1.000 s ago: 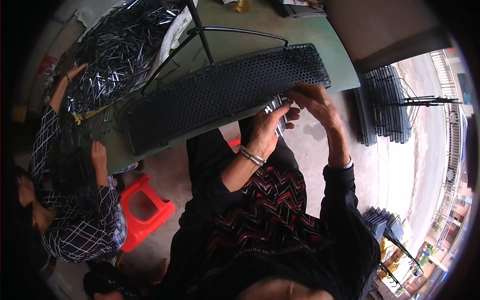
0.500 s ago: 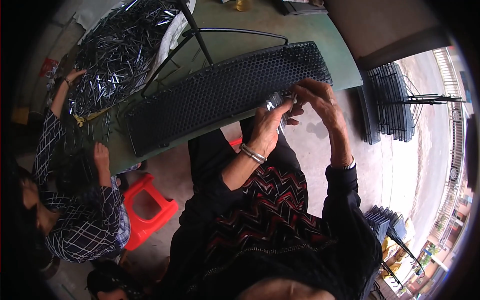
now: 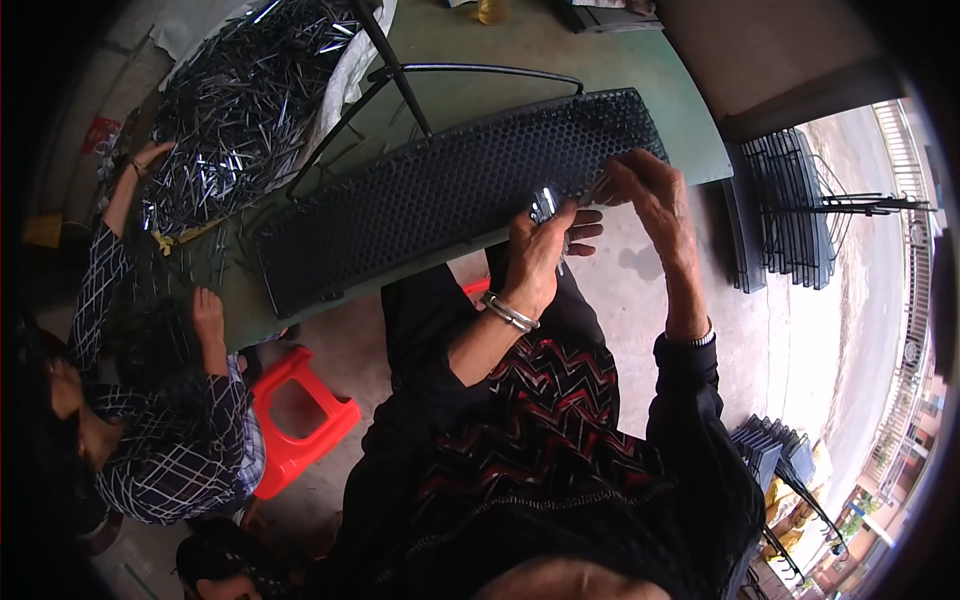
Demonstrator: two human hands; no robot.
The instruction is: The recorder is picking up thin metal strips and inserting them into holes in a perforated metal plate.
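My left hand (image 3: 536,262) is closed around a bundle of shiny dark strips (image 3: 543,204), just off the near edge of a long black panel. That panel (image 3: 430,185) is full of small holes and lies aslant on the green table (image 3: 700,130). At its right end my right hand (image 3: 657,200) reaches over the holes, thumb and fingertips pinched together. Whatever sits between those fingertips is too small to make out. Black metal tubes (image 3: 480,67) rise behind the panel and meet its far edge.
Loose strips (image 3: 240,110) are heaped on a white sack (image 3: 345,75) at the far left. A co-worker's hands (image 3: 207,318) rest near it. Beside that person stands a red stool (image 3: 300,430). Stacked black racks (image 3: 790,215) are to the right. A cup (image 3: 490,10) stands at the back.
My right hand has moved away from the bundle in my left hand, slightly up and right over the panel. The fingers of my left hand have straightened a little below the bundle.
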